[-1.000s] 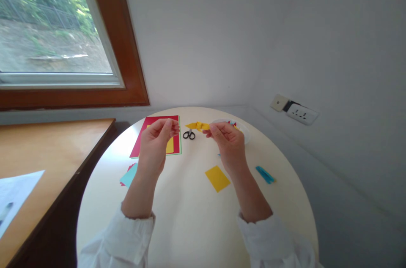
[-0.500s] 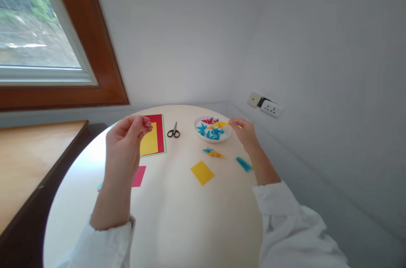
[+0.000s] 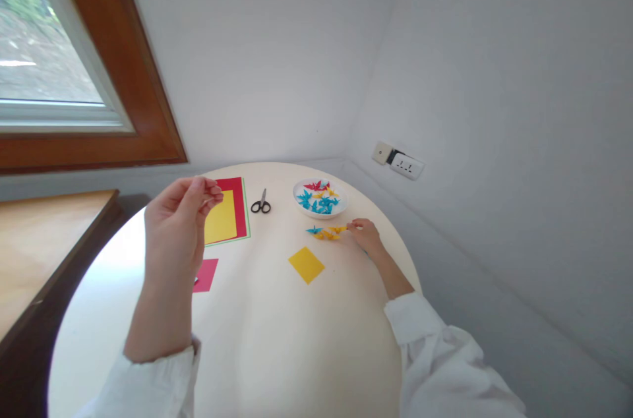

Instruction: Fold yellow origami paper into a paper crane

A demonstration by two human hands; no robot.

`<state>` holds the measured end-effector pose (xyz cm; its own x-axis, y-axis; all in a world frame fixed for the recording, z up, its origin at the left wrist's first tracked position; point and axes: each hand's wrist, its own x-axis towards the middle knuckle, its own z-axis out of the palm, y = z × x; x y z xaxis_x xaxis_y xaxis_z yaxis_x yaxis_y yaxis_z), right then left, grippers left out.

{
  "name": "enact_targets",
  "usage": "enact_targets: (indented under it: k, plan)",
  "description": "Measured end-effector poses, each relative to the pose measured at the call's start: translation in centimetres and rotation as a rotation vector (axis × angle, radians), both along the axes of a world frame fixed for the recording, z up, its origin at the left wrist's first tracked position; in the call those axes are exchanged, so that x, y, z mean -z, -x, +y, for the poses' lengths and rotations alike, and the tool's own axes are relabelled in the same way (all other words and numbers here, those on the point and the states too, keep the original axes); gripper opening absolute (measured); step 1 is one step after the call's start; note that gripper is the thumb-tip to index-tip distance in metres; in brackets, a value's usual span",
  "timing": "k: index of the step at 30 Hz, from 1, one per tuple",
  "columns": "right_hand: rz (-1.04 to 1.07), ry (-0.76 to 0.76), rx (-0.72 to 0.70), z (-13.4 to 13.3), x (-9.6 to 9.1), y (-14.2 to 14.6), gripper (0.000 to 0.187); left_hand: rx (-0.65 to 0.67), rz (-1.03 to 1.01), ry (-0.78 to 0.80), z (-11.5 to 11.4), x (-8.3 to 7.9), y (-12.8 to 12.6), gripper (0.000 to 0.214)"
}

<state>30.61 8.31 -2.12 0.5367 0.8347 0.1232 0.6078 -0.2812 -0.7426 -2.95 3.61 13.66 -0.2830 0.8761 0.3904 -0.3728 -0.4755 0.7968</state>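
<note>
My right hand point(image 3: 366, 237) pinches a small yellow paper crane point(image 3: 337, 229) by one end, low over the table in front of the plate. Close beside that crane lie a blue paper crane point(image 3: 314, 231) and another yellow one, partly overlapping in view. My left hand point(image 3: 175, 227) is raised at the left with thumb and fingertips pressed together; whatever they hold, if anything, is too small to make out. A round white plate point(image 3: 345, 208) behind my right hand carries several red, blue and yellow paper cranes.
A yellow paper square point(image 3: 306, 265) lies mid-table. Black-handled scissors point(image 3: 260, 204) rest beside stacked red, green and yellow paper sheets point(image 3: 240, 207). A pink sheet point(image 3: 208, 274) shows past my left wrist. Behind the round table point(image 3: 277, 339) are walls and a socket point(image 3: 407, 166).
My right hand has come down from the plate's right rim to the cranes in front of it, carrying the yellow crane. The view has shifted slightly right; my left hand keeps its pinch.
</note>
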Motion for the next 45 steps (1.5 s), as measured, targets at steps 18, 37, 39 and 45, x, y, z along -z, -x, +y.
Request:
enact_targets:
  k: [18, 37, 39, 45]
  plan:
    - [-0.075, 0.095, 0.065, 0.2, 0.3, 0.4, 0.026, -0.006, -0.023, -0.015, -0.3, -0.4, 0.2, 0.012]
    - [-0.244, -0.197, -0.202, -3.1, -4.6, 1.3, 0.024, -0.008, 0.001, -0.013, -0.5, -0.3, -0.4, 0.011]
    - [-0.252, -0.185, -0.308, -4.5, -4.1, 3.3, 0.022, 0.001, 0.020, -0.005, -0.8, -0.2, -1.0, 0.011]
    - [-0.315, -0.072, -0.591, -8.1, -1.4, 9.9, 0.013, -0.009, 0.214, 0.030, -1.6, 1.1, -2.6, 0.013]
